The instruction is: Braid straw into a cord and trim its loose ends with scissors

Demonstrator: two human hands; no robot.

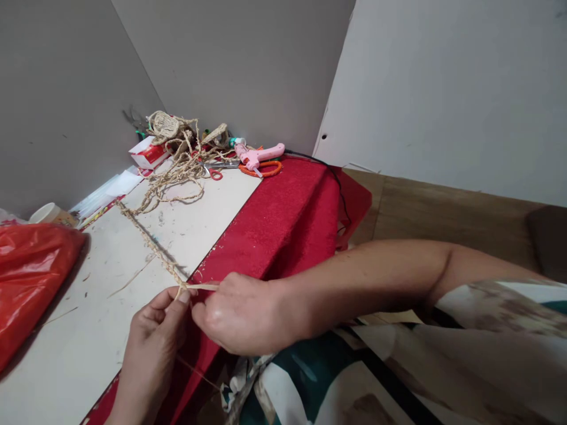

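Observation:
My left hand (157,330) pinches the near end of a braided straw cord (155,248) between thumb and fingers, by the table's front edge. From there the cord runs up and left across the pale board toward a heap of the same cord. Just to the right, my right hand (248,313) is closed on a flat straw strand (202,287) that comes out of the braid at my left fingertips. The strand looks taut between the two hands. My right fingertips are mostly hidden behind the back of the hand.
At the back lies a tangled heap of braided cord (177,177), with a pink glue gun (257,156), red-handled scissors (215,173) and a red-and-white box (150,154). A red plastic bag (38,265) and paper cup (52,213) are at left. Red cloth (266,218) covers the table edge.

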